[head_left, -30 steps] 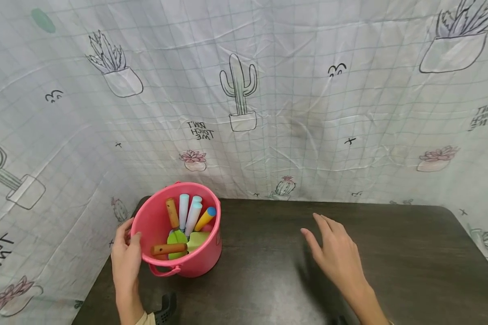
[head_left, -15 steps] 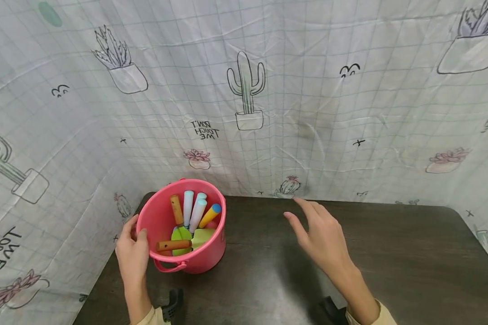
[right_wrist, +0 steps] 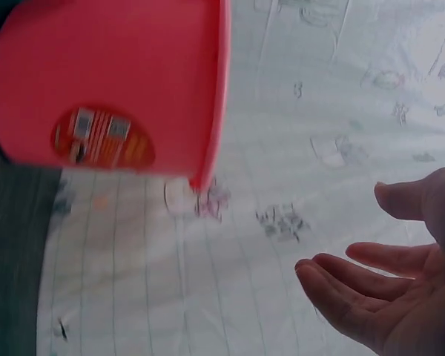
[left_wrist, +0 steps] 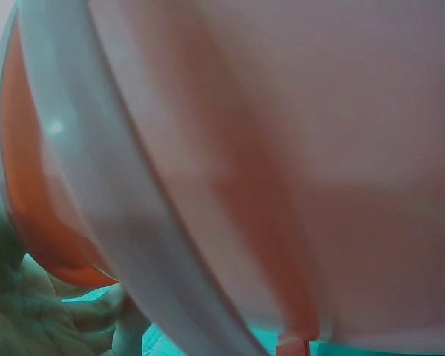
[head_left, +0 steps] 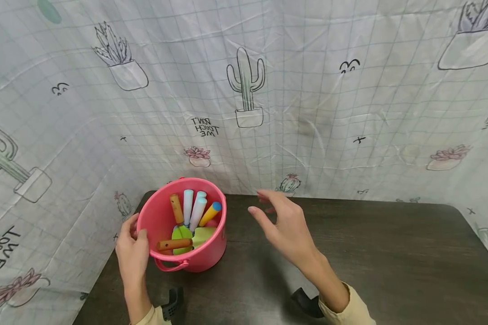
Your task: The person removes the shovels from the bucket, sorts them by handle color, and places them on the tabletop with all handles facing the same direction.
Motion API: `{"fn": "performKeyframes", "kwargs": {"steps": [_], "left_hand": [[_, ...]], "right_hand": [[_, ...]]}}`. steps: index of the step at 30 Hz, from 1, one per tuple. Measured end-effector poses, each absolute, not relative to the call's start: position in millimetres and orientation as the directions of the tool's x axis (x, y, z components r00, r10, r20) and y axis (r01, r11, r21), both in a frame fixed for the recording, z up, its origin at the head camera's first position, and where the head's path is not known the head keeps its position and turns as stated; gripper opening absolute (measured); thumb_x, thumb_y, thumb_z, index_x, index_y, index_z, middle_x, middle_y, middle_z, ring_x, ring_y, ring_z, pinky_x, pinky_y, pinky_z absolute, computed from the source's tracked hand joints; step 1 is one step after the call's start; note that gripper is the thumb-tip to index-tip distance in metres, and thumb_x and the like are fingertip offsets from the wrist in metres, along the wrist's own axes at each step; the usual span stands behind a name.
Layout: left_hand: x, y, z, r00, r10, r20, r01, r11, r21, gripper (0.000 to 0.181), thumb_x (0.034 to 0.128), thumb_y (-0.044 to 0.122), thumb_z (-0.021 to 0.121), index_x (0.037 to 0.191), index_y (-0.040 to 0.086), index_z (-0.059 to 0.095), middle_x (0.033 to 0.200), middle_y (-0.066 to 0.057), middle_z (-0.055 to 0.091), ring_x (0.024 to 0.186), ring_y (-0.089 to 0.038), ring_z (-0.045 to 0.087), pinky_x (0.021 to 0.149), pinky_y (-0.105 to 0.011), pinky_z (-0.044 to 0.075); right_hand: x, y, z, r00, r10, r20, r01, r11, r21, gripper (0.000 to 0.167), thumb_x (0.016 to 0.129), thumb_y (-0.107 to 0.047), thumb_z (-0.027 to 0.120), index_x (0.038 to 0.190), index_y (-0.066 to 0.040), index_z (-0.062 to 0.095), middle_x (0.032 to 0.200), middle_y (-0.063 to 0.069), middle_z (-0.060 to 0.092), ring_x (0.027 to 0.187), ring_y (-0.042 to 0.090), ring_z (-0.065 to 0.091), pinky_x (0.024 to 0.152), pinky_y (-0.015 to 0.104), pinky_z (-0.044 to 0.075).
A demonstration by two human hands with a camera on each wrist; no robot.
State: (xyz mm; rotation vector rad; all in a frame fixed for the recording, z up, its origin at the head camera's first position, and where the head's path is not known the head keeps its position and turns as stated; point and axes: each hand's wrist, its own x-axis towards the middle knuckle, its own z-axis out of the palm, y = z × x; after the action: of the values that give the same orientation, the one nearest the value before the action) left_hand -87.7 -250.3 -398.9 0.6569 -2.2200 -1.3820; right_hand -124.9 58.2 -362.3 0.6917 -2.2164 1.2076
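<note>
A pink bucket (head_left: 203, 262) stands at the table's left, holding wooden-handled tools with green heads, several pale sticks with light-blue ends (head_left: 198, 212) and a yellow stick with a blue end (head_left: 210, 214). My left hand (head_left: 132, 255) grips its left rim, thumb at the rim; some fingers are hidden behind it. In the left wrist view the bucket wall (left_wrist: 371, 185) fills most of the picture. My right hand (head_left: 286, 225) hovers right of the bucket, apart from it, fingers loosely bent and holding nothing. The right wrist view shows that hand (right_wrist: 393, 297) and the bucket's round sticker (right_wrist: 104, 139).
The dark wooden table (head_left: 382, 253) extends to the right of the bucket. A white cloth (head_left: 309, 113) printed with cacti hangs behind it and along the left side. Dark wrist devices (head_left: 307, 303) sit at both wrists.
My right hand has moved left toward the bucket, its fingers bending a little more. The left hand keeps its hold on the rim. The head view has shifted slightly.
</note>
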Motion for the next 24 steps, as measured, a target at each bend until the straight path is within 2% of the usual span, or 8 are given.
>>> {"fn": "performKeyframes", "kwargs": {"steps": [5, 8, 10, 12, 15, 21, 24], "left_hand": [[-86, -249, -396, -0.794, -0.599, 0.106, -0.178, 0.396, 0.901, 0.049, 0.1020, 0.006, 0.047, 0.151, -0.003, 0.045, 0.132, -0.027, 0.058, 0.105, -0.034, 0.057, 0.068, -0.003, 0.039], [-85, -249, -395, -0.793, -0.600, 0.107, -0.197, 0.418, 0.887, 0.049, 0.1017, 0.007, 0.047, 0.149, -0.003, 0.046, 0.131, -0.027, 0.060, 0.104, -0.035, 0.059, 0.070, -0.007, 0.041], [-84, -248, -394, -0.793, -0.600, 0.106, -0.208, 0.431, 0.878, 0.048, 0.1014, 0.006, 0.048, 0.149, -0.004, 0.047, 0.130, -0.027, 0.060, 0.104, -0.036, 0.060, 0.078, -0.019, 0.052], [-83, -248, -392, -0.794, -0.599, 0.103, -0.221, 0.441, 0.870, 0.048, 0.1012, 0.006, 0.047, 0.148, -0.004, 0.047, 0.131, -0.028, 0.060, 0.105, -0.038, 0.061, 0.086, -0.036, 0.057], [-82, -248, -390, -0.798, -0.595, 0.095, -0.237, 0.456, 0.858, 0.049, 0.1012, 0.007, 0.046, 0.149, -0.005, 0.045, 0.131, -0.029, 0.060, 0.107, -0.041, 0.062, 0.093, -0.060, 0.054], [-81, -247, -384, -0.815, -0.574, 0.077, -0.263, 0.487, 0.833, 0.050, 0.1034, 0.010, 0.044, 0.150, -0.006, 0.043, 0.129, -0.031, 0.061, 0.109, -0.044, 0.064, 0.092, -0.061, 0.053], [-79, -246, -382, -0.822, -0.565, 0.075, -0.274, 0.506, 0.818, 0.049, 0.1035, 0.011, 0.044, 0.150, -0.007, 0.044, 0.126, -0.031, 0.064, 0.105, -0.043, 0.066, 0.087, -0.054, 0.056]], "right_hand": [[-121, 37, -358, -0.825, -0.184, 0.535, -0.563, 0.351, -0.748, 0.035, 0.091, -0.011, 0.080, 0.122, 0.000, 0.069, 0.115, 0.009, 0.073, 0.102, 0.021, 0.071, 0.081, 0.033, 0.060], [-121, 23, -358, -0.866, -0.201, 0.458, -0.499, 0.271, -0.823, 0.034, 0.092, -0.012, 0.079, 0.122, -0.001, 0.070, 0.114, 0.008, 0.073, 0.101, 0.019, 0.071, 0.082, 0.030, 0.060], [-121, 15, -359, -0.880, -0.222, 0.420, -0.466, 0.233, -0.853, 0.034, 0.092, -0.013, 0.079, 0.123, -0.002, 0.069, 0.112, 0.007, 0.073, 0.100, 0.020, 0.071, 0.081, 0.029, 0.059], [-122, 8, -359, -0.886, -0.243, 0.396, -0.445, 0.204, -0.872, 0.035, 0.092, -0.013, 0.080, 0.124, -0.002, 0.069, 0.111, 0.007, 0.073, 0.100, 0.021, 0.072, 0.081, 0.027, 0.059], [-123, 1, -359, -0.894, -0.258, 0.365, -0.416, 0.177, -0.892, 0.036, 0.091, -0.011, 0.080, 0.125, -0.003, 0.068, 0.110, 0.007, 0.073, 0.099, 0.023, 0.072, 0.081, 0.027, 0.059], [-130, -11, -358, -0.924, -0.223, 0.312, -0.352, 0.169, -0.921, 0.037, 0.090, -0.010, 0.080, 0.124, -0.003, 0.069, 0.109, 0.006, 0.073, 0.098, 0.020, 0.071, 0.083, 0.028, 0.059], [-134, -17, -359, -0.935, -0.210, 0.287, -0.322, 0.161, -0.933, 0.037, 0.089, -0.012, 0.080, 0.123, -0.003, 0.069, 0.108, 0.007, 0.073, 0.097, 0.019, 0.071, 0.085, 0.029, 0.058]]}}
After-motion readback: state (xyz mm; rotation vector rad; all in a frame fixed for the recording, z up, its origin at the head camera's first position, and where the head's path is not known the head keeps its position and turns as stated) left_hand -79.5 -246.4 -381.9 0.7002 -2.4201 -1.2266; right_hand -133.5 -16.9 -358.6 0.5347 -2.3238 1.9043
